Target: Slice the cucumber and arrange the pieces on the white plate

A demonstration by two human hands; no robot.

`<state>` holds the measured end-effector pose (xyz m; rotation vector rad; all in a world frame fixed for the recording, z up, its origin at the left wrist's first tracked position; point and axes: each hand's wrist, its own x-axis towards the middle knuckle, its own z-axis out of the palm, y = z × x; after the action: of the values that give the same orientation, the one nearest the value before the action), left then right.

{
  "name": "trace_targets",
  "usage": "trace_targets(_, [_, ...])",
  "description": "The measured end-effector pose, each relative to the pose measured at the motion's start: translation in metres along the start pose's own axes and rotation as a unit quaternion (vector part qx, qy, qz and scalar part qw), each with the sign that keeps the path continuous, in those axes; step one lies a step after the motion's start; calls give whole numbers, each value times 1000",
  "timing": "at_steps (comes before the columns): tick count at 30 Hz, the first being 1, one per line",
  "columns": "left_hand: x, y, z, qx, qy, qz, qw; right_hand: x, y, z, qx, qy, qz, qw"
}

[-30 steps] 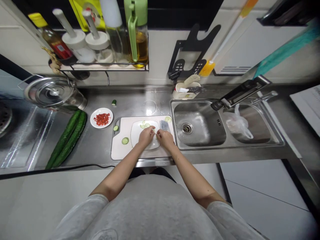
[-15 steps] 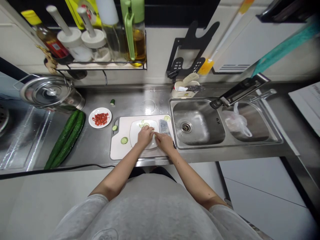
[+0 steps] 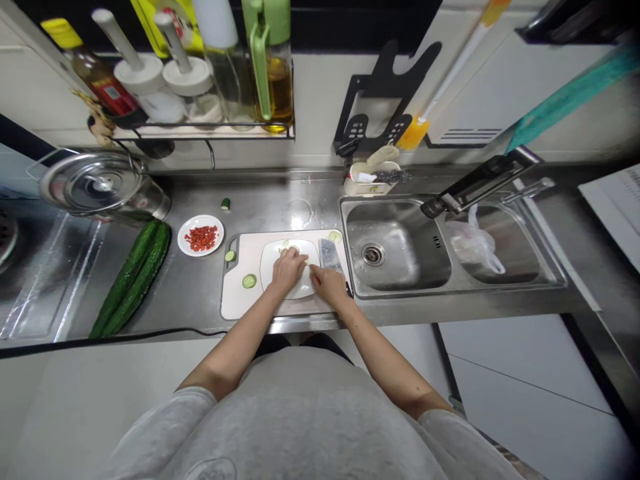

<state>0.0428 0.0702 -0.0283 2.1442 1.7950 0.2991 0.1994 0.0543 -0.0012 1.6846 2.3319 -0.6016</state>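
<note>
A white squarish plate (image 3: 303, 288) rests on the pale cutting board (image 3: 237, 303), with thin cucumber slices (image 3: 286, 244) near its far edge. Over the plate's middle, my left hand (image 3: 289, 268) has its fingers bent and drawn together. My right hand (image 3: 329, 285) is pinched at the plate's right side, its fingertips close to those of the left. A small pale bit shows between the fingertips, too small to name. Beside my right hand a cleaver (image 3: 330, 255) lies flat on the board. Another cucumber slice (image 3: 249, 281) lies left of the plate, and a cut end piece (image 3: 230, 256) sits by the board's handle.
Left of the board stand a plate of chopped red pepper (image 3: 201, 238), two whole cucumbers (image 3: 133, 280) and a lidded steel pot (image 3: 105, 187). A double sink (image 3: 400, 247) with a plastic bag (image 3: 475, 247) adjoins on the right. Above hangs a condiment rack (image 3: 210, 130).
My left hand has shifted slightly left and turned over the plate, covering more of the cucumber slices. My right hand stays nearly in place, with a slightly wider gap between the fingertips.
</note>
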Motion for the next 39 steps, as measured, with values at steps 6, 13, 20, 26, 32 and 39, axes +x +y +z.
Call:
trace_targets(6, [-1, -2, -1, 11, 0, 0, 1000, -1, -2, -3, 4, -13, 6, 1000])
trace_targets(13, [0, -4, 0, 5, 4, 10, 1000, -2, 0, -2, 3, -3, 14, 1000])
trace_targets(20, [0, -3, 0, 1, -5, 5, 1000, -2, 0, -1, -3, -1, 18, 1000])
trace_targets(26, [-3, -2, -4, -6, -10, -3, 1000, -2, -2, -3, -9, -16, 24, 1000])
trace_targets(32, [-4, -3, -5, -5, -4, -2, 1000, -1, -4, -2, -13, -20, 27, 999])
trace_targets(39, [-3, -5, -3, -2, -2, 2, 1000, -1, -3, 1, -13, -6, 25, 1000])
